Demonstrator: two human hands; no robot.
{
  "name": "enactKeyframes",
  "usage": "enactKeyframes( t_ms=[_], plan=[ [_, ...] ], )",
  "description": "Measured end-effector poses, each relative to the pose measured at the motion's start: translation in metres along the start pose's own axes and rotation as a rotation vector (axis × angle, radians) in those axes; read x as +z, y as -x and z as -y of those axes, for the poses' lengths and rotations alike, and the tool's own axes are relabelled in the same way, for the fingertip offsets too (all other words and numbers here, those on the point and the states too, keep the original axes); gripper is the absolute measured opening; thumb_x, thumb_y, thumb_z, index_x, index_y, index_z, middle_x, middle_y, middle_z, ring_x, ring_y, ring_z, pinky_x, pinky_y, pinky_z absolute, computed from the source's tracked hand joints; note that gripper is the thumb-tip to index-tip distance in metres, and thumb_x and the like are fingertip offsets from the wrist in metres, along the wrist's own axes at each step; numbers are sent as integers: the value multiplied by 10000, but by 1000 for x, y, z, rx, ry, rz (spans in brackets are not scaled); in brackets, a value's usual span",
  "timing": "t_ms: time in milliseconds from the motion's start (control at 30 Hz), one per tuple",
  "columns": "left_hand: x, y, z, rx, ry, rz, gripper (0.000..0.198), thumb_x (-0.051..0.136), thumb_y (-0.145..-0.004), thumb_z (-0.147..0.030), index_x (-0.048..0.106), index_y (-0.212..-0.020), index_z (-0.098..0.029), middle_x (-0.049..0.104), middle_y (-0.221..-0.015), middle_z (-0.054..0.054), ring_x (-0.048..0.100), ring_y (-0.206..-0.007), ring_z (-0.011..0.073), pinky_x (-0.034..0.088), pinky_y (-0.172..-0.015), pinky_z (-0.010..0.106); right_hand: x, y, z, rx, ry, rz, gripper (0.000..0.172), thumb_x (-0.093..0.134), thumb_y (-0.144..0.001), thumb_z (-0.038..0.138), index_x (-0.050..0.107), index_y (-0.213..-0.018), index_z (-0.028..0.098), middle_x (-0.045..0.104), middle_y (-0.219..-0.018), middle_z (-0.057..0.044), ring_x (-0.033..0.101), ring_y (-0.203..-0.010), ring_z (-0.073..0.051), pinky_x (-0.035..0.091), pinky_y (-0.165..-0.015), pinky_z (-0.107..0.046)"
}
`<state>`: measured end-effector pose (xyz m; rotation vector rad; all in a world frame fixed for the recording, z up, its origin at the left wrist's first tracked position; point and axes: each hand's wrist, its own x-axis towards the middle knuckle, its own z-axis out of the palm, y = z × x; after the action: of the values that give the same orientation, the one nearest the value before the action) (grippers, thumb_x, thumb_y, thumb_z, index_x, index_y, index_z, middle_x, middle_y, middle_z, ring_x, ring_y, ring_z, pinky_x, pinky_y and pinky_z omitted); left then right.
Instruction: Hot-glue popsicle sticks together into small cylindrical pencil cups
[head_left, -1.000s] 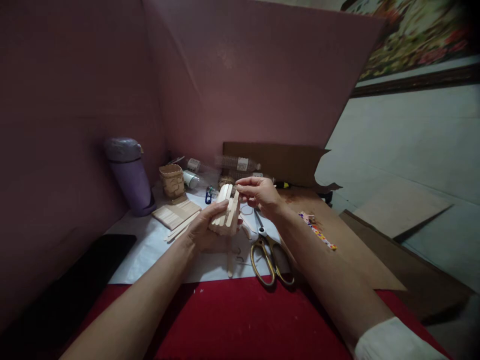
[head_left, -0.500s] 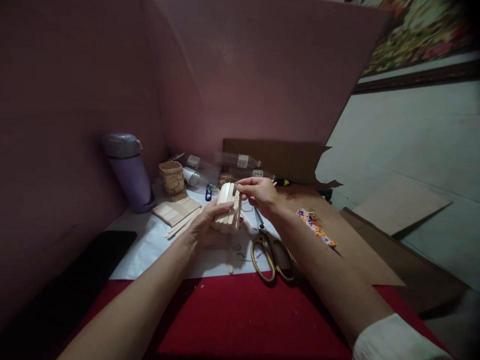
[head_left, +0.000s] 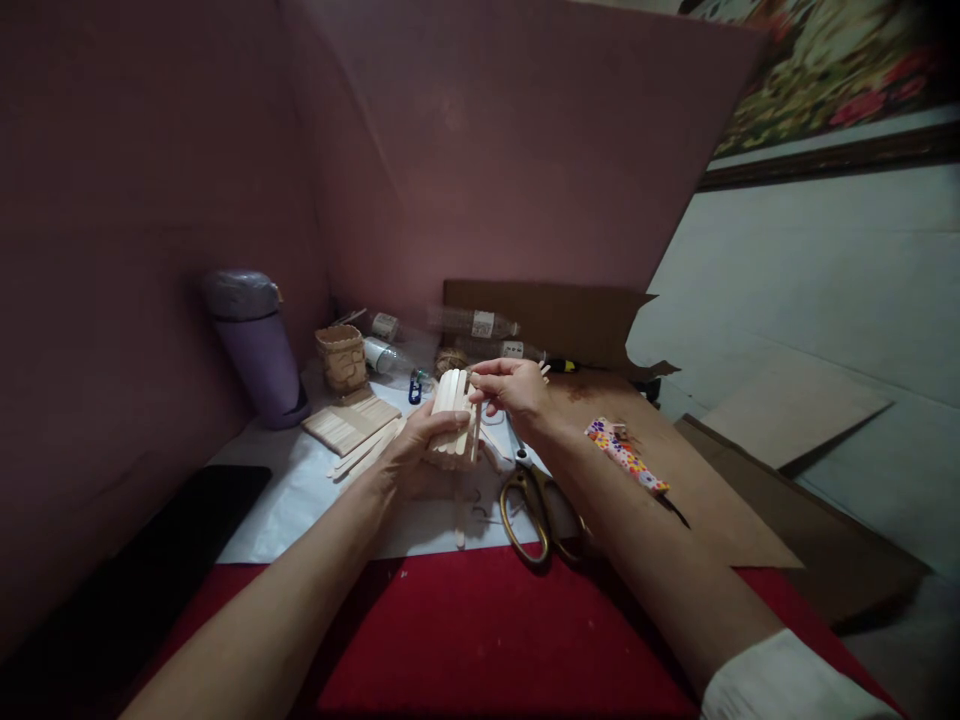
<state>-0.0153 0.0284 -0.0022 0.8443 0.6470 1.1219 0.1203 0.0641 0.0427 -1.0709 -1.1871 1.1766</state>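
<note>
My left hand [head_left: 416, 455] is wrapped round a small piece built of pale craft sticks [head_left: 452, 415], held upright above the white paper sheet [head_left: 300, 500]. My right hand [head_left: 514, 388] pinches the top of one stick at the piece's right edge. Gold-handled scissors [head_left: 536, 505] lie on the paper just under my right wrist. A flat panel of joined craft sticks [head_left: 351, 420] and loose sticks lie to the left of my left hand.
A purple tumbler [head_left: 255, 345] stands at the back left, a small woven basket [head_left: 342, 358] beside it, and plastic bottles [head_left: 480, 325] lie along the pink wall. A patterned strip [head_left: 624, 455] rests on brown cardboard [head_left: 712, 520]. A black object [head_left: 150, 570] lies at left on red cloth [head_left: 487, 630].
Both hands and the stick piece have shifted slightly left and down. My right fingers have stayed pinched on the stick at the piece's right edge.
</note>
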Motion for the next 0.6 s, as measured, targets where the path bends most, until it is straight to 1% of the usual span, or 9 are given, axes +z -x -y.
enactKeyframes(
  t_ms=[133, 300, 367, 467, 533, 600],
  plan=[
    [2, 1, 0, 13, -38, -15, 530, 778, -599, -206, 570, -1082, -144, 659, -707, 37, 641, -560, 189, 523, -525, 298, 3, 2, -2, 5, -13, -11, 130, 609, -768, -5, 617, -735, 120, 609, -492, 19, 601, -429, -100, 511, -402, -184],
    [5, 1, 1, 64, -54, -72, 518, 772, -585, -205, 570, -1058, -150, 653, -692, 20, 613, -528, 164, 528, -519, 298, 7, 5, -2, -5, -9, -11, 132, 588, -762, 6, 610, -723, 130, 608, -500, 16, 614, -457, -112, 533, -435, -200],
    [5, 1, 0, 83, -39, -88, 508, 760, -593, -206, 571, -1061, -148, 663, -702, 28, 622, -538, 171, 540, -529, 310, 7, 6, -3, -70, 35, -35, 98, 598, -748, 39, 621, -745, 135, 612, -535, 20, 612, -481, -120, 528, -428, -211],
    [1, 0, -5, 131, -10, -152, 427, 741, -603, -208, 586, -995, -137, 675, -702, 43, 644, -549, 192, 542, -520, 316, 7, 9, -7, -250, 222, -76, 43, 630, -740, 139, 669, -760, 144, 634, -608, 12, 577, -495, -112, 459, -398, -196],
    [-3, -1, -9, 184, 22, -191, 364, 739, -598, -191, 595, -926, -132, 673, -681, 39, 642, -540, 184, 536, -513, 298, 10, 12, -11, -317, 343, -35, 74, 641, -739, 193, 697, -717, 150, 650, -613, 0, 566, -503, -109, 431, -421, -197],
    [-6, -2, -13, 242, 56, -184, 305, 741, -599, -177, 606, -868, -125, 661, -650, 25, 621, -520, 152, 521, -509, 264, 15, 17, -15, -333, 402, 31, 110, 637, -737, 206, 713, -676, 154, 658, -585, -8, 583, -526, -119, 441, -475, -211]
  ],
)
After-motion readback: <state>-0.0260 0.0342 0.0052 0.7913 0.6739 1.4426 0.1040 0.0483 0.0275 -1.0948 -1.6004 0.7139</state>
